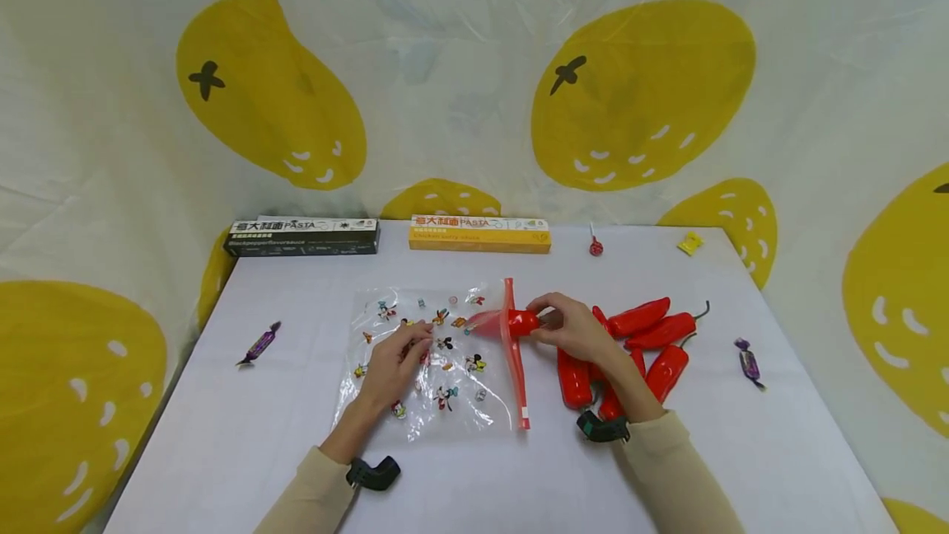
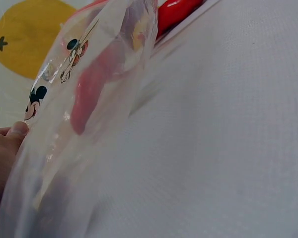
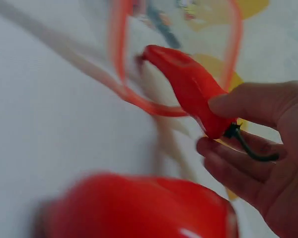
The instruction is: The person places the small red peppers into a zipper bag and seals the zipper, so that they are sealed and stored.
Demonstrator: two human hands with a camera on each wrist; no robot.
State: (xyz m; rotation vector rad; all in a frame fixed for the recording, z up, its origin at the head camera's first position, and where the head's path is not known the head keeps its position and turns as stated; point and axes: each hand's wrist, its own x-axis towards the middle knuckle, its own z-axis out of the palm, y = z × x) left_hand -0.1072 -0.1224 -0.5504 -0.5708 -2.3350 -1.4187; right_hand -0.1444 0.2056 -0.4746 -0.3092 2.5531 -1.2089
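Note:
A clear zip bag (image 1: 460, 386) printed with cartoon figures lies on the table, its red zip edge facing right. My left hand (image 1: 396, 361) pinches the bag's upper film, which is raised off the table in the left wrist view. My right hand (image 1: 574, 326) holds a red chili pepper (image 3: 191, 82) by its stem end, thumb on one side and fingers on the other. The pepper's pointed end goes through the bag's open mouth, inside the red band (image 3: 166, 110). Several more red chili peppers (image 1: 574, 377) lie in a pile beneath and beside my right wrist.
Two pasta boxes, one dark (image 1: 304, 239) and one yellow (image 1: 479, 236), stand along the back edge. A lollipop (image 1: 596, 245) and a yellow wrapped candy (image 1: 689, 243) lie back right. Purple wrapped candies lie far left (image 1: 260, 344) and far right (image 1: 750, 363).

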